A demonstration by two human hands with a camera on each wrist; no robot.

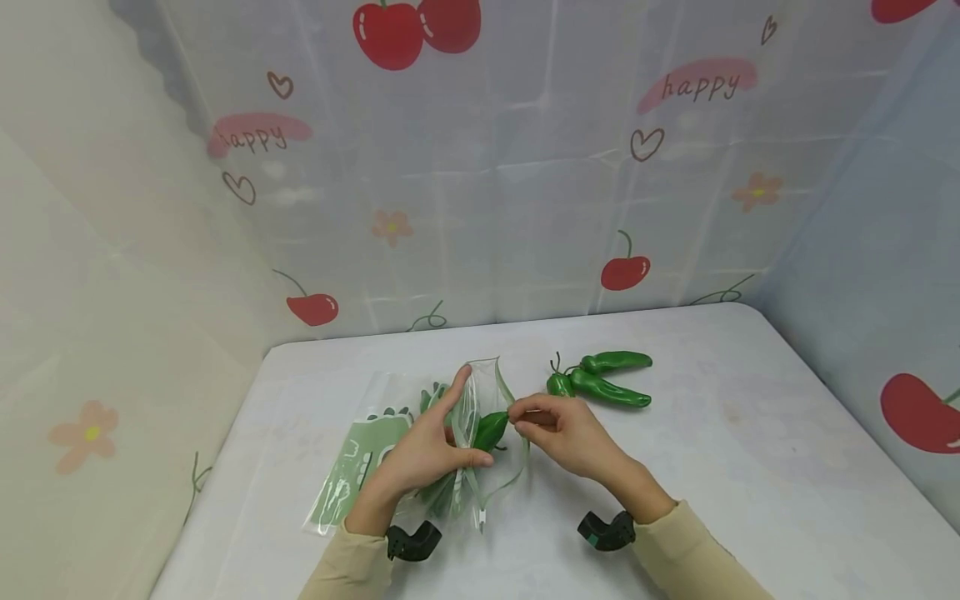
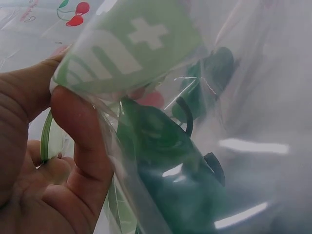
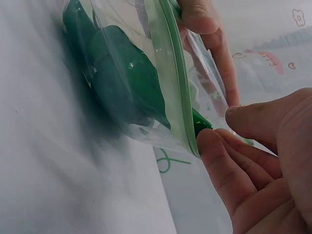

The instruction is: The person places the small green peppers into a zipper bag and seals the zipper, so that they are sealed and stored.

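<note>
A clear zip bag [image 3: 173, 63] with a pale green zip band stands propped on its side in front of me. My left hand [image 1: 426, 454] grips the bag's edge near the mouth, the thumb and fingers spread apart. In the left wrist view, the film folds between two of the left fingers. A green chili pepper [image 1: 491, 430] lies in the bag's mouth, and my right hand [image 1: 566, 433] pinches its pointed tip between thumb and forefinger. Behind the film, further green pepper shapes [image 3: 78, 29] show; the film blurs how many.
Several loose green peppers [image 1: 611, 389] lie together toward the back right of the white table [image 1: 720, 450]. To the left, a flat printed green and clear bag [image 1: 348, 471] lies under my left forearm. A cherry-print curtain [image 1: 495, 208] hangs behind the table.
</note>
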